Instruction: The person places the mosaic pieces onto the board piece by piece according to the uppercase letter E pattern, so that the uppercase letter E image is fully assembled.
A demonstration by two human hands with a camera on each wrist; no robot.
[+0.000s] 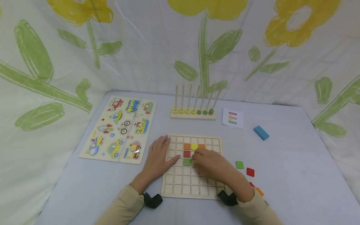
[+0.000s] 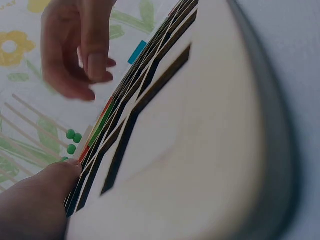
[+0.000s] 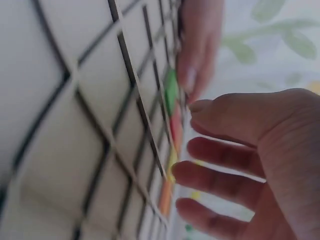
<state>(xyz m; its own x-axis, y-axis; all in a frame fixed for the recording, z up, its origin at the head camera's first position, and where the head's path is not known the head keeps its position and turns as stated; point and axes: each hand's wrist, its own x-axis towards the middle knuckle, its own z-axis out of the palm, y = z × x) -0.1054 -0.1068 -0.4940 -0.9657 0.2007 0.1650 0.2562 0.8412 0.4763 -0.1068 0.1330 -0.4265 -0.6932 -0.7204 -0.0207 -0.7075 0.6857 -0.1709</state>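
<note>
A wooden grid board (image 1: pixel 174 179) lies on the table with square tiles in its cells. In one row are an orange tile (image 1: pixel 187 146), a yellow tile (image 1: pixel 194 146) and another orange tile (image 1: pixel 201 146). Below the first come a red tile (image 1: pixel 187 153) and a green tile (image 1: pixel 187 162). My left hand (image 1: pixel 158 157) rests on the board's left edge, its thumb reaching over the cells. Over the middle of the board, beside the red and green tiles, is my right hand (image 1: pixel 212 164). In the right wrist view its fingers (image 3: pixel 220 180) are loosely bent and apart, with nothing visible between them.
Loose tiles lie right of the board, among them a green tile (image 1: pixel 239 164) and a red tile (image 1: pixel 250 172). Behind stand a peg rack with beads (image 1: pixel 192 115), a pattern card (image 1: pixel 233 118) and a blue block (image 1: pixel 261 132). A picture puzzle (image 1: pixel 118 131) lies left.
</note>
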